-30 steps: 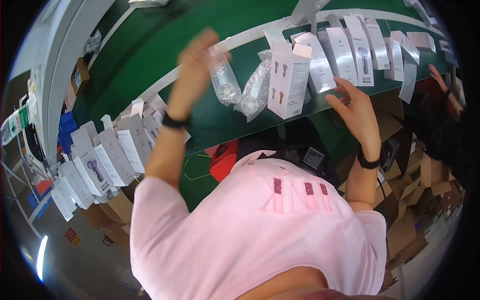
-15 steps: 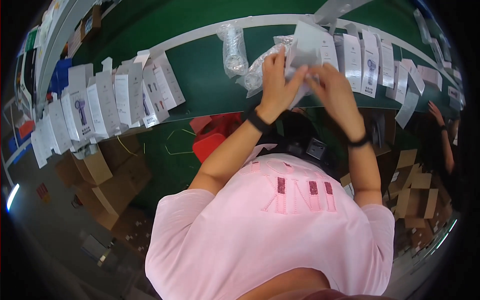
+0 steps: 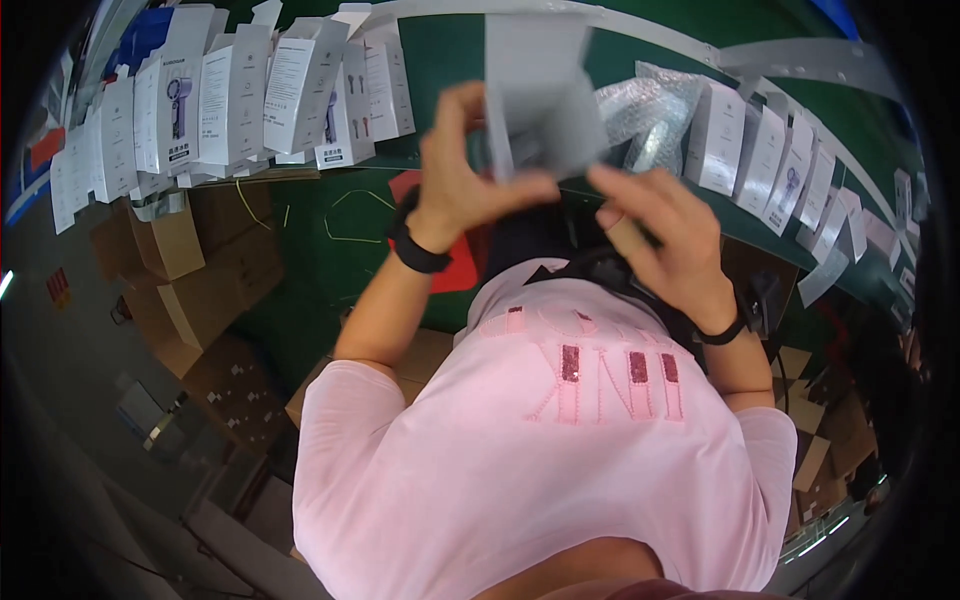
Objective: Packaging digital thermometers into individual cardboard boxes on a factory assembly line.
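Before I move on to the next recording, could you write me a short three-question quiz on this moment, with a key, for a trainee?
1. Which hand has its grip on the pale, motion-blurred box?
2. True or false: the bubble wrap lies to the left of that box.
3. Pick one. The shirt of the person at work is:
A) green
B) pink
C) black

Key
1. The left hand; the right hand is close by, but blur hides whether it touches.
2. False: it lies to the right.
3. B
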{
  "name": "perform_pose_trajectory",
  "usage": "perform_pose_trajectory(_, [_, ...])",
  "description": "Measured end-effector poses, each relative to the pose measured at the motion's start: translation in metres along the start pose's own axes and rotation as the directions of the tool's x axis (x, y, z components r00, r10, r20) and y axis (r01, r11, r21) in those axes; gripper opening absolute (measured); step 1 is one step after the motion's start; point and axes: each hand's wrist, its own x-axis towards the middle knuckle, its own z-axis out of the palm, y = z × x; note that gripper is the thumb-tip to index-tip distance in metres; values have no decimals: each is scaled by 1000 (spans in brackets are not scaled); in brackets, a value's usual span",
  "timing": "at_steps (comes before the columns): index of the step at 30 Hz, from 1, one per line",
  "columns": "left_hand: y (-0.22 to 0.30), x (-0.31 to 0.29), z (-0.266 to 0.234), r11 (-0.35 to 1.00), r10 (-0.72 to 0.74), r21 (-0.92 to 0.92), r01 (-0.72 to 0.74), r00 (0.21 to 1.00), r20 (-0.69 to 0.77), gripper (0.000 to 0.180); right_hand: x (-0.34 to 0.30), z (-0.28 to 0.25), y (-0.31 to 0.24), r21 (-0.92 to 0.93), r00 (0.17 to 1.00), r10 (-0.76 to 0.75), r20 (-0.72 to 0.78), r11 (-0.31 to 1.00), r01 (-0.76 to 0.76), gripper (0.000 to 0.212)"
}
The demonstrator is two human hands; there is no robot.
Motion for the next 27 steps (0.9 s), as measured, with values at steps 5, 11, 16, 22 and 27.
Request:
perform_pose_trajectory(5, [-95, 41, -52, 333, -687, -405, 851, 513, 514, 59, 29, 20, 109, 118, 841, 512, -175, 859, -498, 47])
perform_pose_trajectory(11, [-100, 47, -51, 28, -590, -449, 893, 377, 714, 67, 92, 63, 215, -9, 745, 632, -213, 761, -648, 79])
perform_pose_trajectory(16, [-101, 31, -58, 90, -739, -341, 936, 292, 607, 66, 149, 116, 207, -232, 642, 728, -241, 599, -766, 101])
perform_pose_trajectory(22, [-85, -3, -70, 317, -712, -285, 905, 425, 558, 55, 137, 95, 203, 162, 816, 575, -53, 811, -561, 56])
perform_pose_trajectory(27, [-31, -28, -80, 478, -502, -583, 657, 749, 432, 68, 93, 9, 109, 735, 858, 510, 56, 561, -382, 56])
